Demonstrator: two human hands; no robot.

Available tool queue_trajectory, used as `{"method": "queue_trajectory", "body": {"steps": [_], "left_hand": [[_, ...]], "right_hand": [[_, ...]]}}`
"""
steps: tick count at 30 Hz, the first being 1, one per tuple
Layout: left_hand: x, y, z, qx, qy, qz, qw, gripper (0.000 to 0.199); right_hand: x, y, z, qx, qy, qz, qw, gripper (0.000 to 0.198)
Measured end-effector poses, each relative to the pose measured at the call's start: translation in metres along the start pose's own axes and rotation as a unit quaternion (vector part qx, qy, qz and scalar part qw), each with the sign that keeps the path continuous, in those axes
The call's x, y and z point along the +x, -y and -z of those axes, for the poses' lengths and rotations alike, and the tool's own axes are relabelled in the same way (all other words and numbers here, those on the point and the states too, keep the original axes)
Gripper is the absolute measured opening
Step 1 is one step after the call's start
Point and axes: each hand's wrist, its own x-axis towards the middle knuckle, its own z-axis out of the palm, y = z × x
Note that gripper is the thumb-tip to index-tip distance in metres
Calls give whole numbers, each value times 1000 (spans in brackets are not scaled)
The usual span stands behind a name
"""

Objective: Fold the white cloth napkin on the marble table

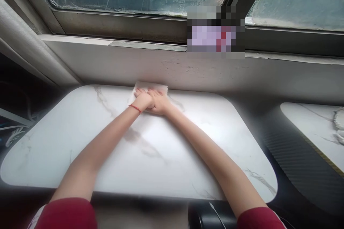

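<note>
My left hand (144,99), a red string bracelet (135,108) at its wrist, lies flat with fingers stretched forward. Beside it and partly overlapping it, my right hand (159,102) is flat too, its fingers extended. Both press down on a thin white wipe (162,88) spread under them; much of it is hidden by the hands. The wipe rests at the far edge of a white marble-patterned table (188,157), close to the wall below the window.
A window frame (120,28) and its ledge run behind the table. To the right stands another marble-patterned tabletop (306,118) with a whitish object (339,118) at its edge. Pale cords (16,134) hang at the left. A black object (199,216) with a cable sits below the front edge.
</note>
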Motion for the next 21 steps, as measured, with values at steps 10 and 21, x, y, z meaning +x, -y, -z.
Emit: {"method": "queue_trajectory", "body": {"steps": [10, 21], "left_hand": [[-26, 5, -4, 54, -41, -17, 998, 89], [-38, 10, 5, 38, -30, -36, 998, 82]], "right_hand": [[-4, 7, 8, -16, 34, -13, 999, 66], [-4, 5, 5, -8, 24, -5, 1000, 62]]}}
